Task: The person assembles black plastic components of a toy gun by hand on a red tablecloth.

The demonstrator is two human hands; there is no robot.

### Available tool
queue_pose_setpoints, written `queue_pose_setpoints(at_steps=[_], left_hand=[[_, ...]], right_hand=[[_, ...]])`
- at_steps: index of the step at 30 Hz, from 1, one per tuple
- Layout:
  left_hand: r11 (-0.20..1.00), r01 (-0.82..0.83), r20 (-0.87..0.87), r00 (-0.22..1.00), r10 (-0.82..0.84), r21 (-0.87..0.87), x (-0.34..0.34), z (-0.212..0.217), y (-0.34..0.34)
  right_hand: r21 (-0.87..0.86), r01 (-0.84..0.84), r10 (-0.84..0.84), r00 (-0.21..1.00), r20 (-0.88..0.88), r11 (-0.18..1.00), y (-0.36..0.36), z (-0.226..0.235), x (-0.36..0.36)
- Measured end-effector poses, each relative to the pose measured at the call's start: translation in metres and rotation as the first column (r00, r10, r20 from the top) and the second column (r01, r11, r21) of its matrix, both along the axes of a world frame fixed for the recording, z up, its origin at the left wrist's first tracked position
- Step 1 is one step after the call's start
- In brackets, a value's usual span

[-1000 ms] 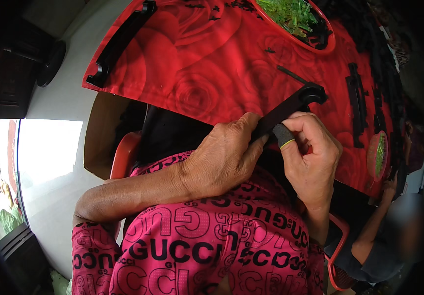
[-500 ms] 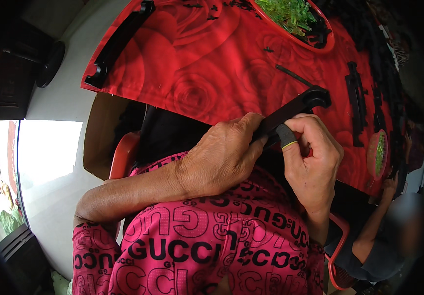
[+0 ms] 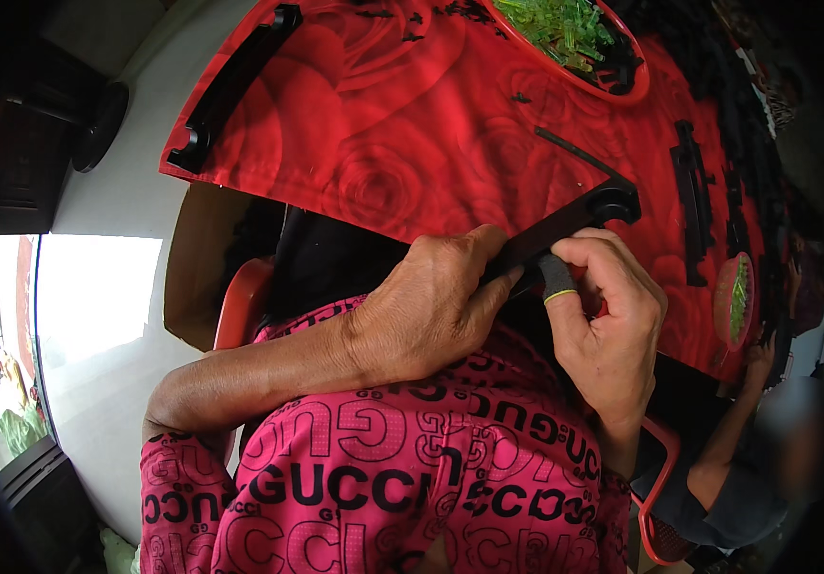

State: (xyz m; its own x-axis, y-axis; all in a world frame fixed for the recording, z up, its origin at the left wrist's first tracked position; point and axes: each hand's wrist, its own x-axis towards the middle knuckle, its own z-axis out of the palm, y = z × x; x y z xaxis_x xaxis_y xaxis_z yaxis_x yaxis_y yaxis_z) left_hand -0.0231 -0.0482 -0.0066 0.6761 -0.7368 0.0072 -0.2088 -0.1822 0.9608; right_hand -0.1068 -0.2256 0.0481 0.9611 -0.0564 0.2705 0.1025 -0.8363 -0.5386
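Observation:
A long black plastic bar (image 3: 565, 220) with a hooked, notched end slants up and to the right over the table's front edge. My left hand (image 3: 440, 301) is closed around its lower end, thumb and fingers wrapped on it. Against the bar's underside, my right hand (image 3: 613, 311) is pinched shut near the middle, with a dark grey sleeve with a yellow rim on the thumb. Whatever lies between those fingertips is hidden. A thin black strip (image 3: 574, 150) rests on the red tablecloth (image 3: 383, 172), its near end by the bar's hooked tip.
A similar black bar (image 3: 240, 81) lies along the table's left edge. At the back, a red basin (image 3: 637, 91) holds green translucent pieces. More black parts (image 3: 692, 201) and a smaller green-filled bowl (image 3: 735, 301) are on the right. Another person (image 3: 747, 469) sits at far right.
The hooked end of the bar has dipped slightly, showing more of the thin strip behind it. My right hand has shifted down a little; both hands keep their hold.

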Motion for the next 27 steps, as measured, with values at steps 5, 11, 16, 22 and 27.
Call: queue_pose_setpoints(at_steps=[5,11,16,22,27], left_hand=[[1.000,0.007,0.031,0.999,-0.008,0.010,0.001,0.000,0.000],[0.999,0.039,-0.037,0.999,-0.038,0.030,0.010,0.008,0.000],[0.998,0.043,-0.040,0.998,-0.041,0.051,0.011,0.010,0.002],[0.994,0.051,-0.049,0.998,-0.047,0.092,0.015,0.004,0.005],[0.995,0.069,-0.052,0.996,-0.066,0.068,0.015,0.004,0.007]], right_hand=[[-0.012,0.003,-0.003,1.000,0.000,1.000,0.001,0.003,0.000],[-0.024,-0.010,0.010,1.000,0.016,1.000,0.000,0.002,0.000],[-0.037,-0.027,0.028,1.000,0.015,0.999,-0.001,0.004,-0.002],[-0.026,-0.064,0.066,0.995,0.075,0.998,-0.005,0.009,-0.003],[-0.001,0.025,-0.024,0.982,0.189,1.000,-0.014,0.015,0.000]])
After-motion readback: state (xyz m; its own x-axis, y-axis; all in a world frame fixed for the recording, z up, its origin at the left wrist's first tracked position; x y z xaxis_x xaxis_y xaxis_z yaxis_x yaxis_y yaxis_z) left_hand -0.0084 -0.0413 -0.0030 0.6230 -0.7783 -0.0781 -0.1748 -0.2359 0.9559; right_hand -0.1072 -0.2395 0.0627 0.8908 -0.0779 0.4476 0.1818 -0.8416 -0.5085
